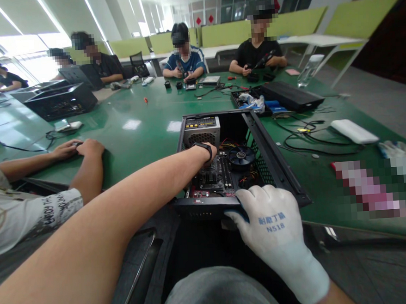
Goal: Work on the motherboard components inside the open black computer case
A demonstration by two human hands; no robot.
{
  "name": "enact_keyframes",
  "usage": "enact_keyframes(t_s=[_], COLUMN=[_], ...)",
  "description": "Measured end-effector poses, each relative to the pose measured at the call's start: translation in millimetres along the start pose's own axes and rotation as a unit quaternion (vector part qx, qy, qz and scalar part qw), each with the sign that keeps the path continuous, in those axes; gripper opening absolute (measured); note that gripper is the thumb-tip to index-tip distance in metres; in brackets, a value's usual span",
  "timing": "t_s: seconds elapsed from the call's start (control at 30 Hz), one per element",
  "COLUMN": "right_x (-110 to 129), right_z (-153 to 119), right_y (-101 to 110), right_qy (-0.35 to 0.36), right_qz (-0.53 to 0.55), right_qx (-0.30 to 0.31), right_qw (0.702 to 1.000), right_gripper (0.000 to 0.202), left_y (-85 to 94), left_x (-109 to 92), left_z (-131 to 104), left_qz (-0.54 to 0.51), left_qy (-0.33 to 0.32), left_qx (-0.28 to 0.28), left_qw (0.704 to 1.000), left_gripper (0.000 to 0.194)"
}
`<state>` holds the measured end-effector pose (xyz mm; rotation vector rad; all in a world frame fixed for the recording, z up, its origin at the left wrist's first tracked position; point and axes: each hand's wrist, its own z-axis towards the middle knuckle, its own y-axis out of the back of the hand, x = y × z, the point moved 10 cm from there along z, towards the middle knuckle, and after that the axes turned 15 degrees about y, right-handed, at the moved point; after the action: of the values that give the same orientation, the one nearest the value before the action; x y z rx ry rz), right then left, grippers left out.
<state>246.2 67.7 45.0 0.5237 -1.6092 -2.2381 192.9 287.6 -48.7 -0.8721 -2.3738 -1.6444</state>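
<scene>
An open black computer case [273,156] lies on the green table, its inside facing up. My left hand [212,151], bare with a dark wristband, reaches into it beside the silver power supply [202,136]; the fingers are hidden behind the wrist. Below and to the right of that hand are the motherboard [213,176] and a round black fan [241,156] with coloured wires near it. My right hand [268,217] wears a white glove and is closed on the near edge of the case, thumb below and fingers on top.
Another person's bare hands [79,149] rest at the table's left. Black cables [303,140], a white box [354,131] and loose gloves [403,156] lie right. Beyond stand a flat black case [289,95] and a clear bottle [310,70]. Several people sit across the table.
</scene>
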Motion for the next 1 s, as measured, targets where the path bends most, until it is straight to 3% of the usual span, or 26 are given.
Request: enact_keyframes(t_s=[0.53, 1.0], right_x=[-0.4, -0.3], right_z=[0.0, -0.7], right_y=[-2.2, -0.8], right_qy=[-0.001, -0.001], right_qz=[-0.002, 0.001], right_qx=[0.011, 0.004], right_qw=[1.000, 1.000], right_gripper=[0.025, 0.025], left_y=[4.6, 2.4], left_x=[0.7, -2.8], left_z=[-6.8, -6.9], left_qz=[-0.036, 0.010], left_qy=[0.007, 0.003], left_qx=[0.007, 0.008], left_qw=[0.999, 1.000], left_gripper=[0.052, 0.058])
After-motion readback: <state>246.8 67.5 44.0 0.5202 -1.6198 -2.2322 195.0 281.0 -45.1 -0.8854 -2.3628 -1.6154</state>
